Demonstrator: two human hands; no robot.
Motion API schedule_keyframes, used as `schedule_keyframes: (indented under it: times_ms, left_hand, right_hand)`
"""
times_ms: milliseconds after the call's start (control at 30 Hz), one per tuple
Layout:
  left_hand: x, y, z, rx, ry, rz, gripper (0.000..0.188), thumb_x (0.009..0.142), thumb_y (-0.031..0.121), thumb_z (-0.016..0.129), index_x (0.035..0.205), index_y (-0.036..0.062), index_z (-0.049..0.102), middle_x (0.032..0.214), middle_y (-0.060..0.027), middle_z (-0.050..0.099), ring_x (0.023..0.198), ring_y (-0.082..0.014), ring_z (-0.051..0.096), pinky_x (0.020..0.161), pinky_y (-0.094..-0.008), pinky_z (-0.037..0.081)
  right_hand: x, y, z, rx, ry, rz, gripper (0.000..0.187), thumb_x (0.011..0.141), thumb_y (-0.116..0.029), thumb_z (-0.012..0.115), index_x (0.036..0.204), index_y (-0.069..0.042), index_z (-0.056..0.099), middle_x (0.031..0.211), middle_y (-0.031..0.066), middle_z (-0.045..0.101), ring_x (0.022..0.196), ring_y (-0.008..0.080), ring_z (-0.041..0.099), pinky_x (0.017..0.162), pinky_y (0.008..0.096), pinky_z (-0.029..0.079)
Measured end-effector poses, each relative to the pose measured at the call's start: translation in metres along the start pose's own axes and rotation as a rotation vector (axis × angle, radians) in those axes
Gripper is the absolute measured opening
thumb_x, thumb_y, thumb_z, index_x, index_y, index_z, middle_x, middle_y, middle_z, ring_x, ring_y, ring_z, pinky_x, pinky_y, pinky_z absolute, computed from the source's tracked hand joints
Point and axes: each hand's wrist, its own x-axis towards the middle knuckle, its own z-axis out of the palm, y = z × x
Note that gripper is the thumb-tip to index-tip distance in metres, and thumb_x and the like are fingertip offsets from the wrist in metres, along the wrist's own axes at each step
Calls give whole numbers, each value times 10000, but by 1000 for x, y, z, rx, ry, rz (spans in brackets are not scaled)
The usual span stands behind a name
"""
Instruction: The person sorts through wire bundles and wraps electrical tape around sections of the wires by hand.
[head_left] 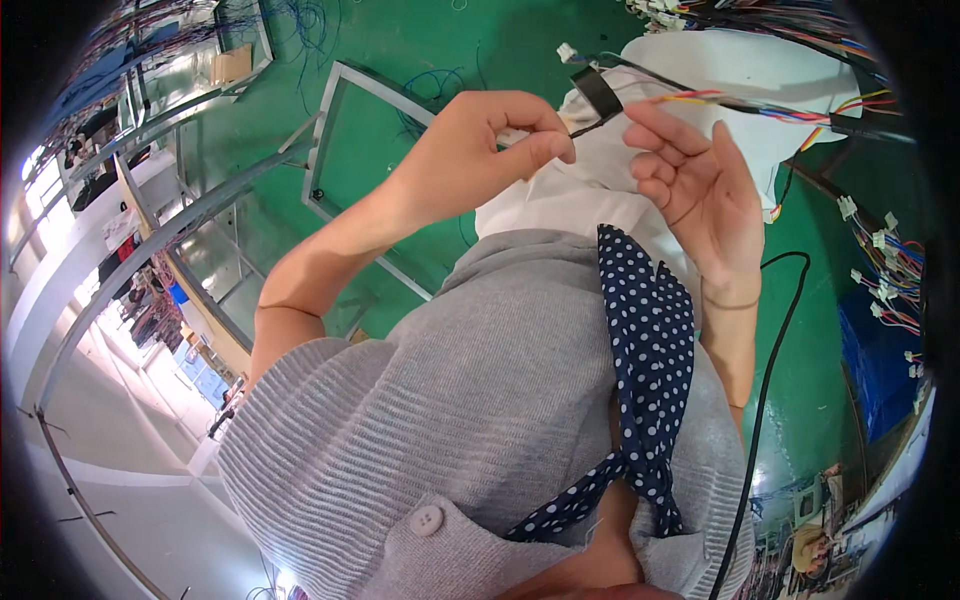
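Note:
My left hand [505, 140] is closed, thumb and index finger pinched on a thin black strand [590, 128]. It cannot be told whether that strand is tape or a wrapped wire. Just beyond the fingertips hangs a roll of black tape [597, 93]. My right hand [695, 185] is open, palm showing, with the fingers loosely bent and the thumb apart. Beside its fingertips runs a wire harness [690, 97] of red and yellow wires, with black wrapping farther right. A white connector [567, 52] sits at the end of a black-covered branch near the roll.
White cloth [740, 65] covers my lap under the harness. Many wires with white connectors [880, 240] hang at the right, above a blue bin [880, 370]. A metal frame [325, 130] stands on the green floor at the left. A black cable [775, 370] runs down my right side.

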Motion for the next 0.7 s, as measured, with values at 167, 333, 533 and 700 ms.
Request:
schedule_keyframes:
  times_ms: [167,333,533,700]
  left_hand:
    - [0,4,-12,-340,-274,-231,291,936,261,570,879,-4,676,716,-27,620,633,-94,531,632,-251,412]
    - [9,-1,-11,-476,-512,-298,333,944,284,536,999,-21,658,708,-59,642,656,-125,586,709,-253,437]
    - [28,7,3,-695,-515,-361,338,957,269,518,1088,-21,632,844,-58,667,803,-128,609,785,-229,431]
    - [33,-5,-4,-704,-516,-578,326,963,276,532,1057,-16,643,1007,-61,676,888,-123,605,831,-220,431]
  right_hand:
    - [4,21,7,-289,145,-88,537,991,-331,438,1357,61,411,1288,147,537,1139,191,557,918,281,474]
    - [21,32,-7,-209,-47,-109,509,944,-220,568,1375,9,425,1319,84,525,1162,169,537,950,280,454]
    - [26,33,-14,-279,-61,-117,467,914,-163,610,1341,-22,484,1253,37,561,1078,120,540,935,278,449]
    - [24,31,-27,-475,-27,-219,425,862,-197,673,1234,-35,546,1141,25,582,1032,111,542,905,262,436]
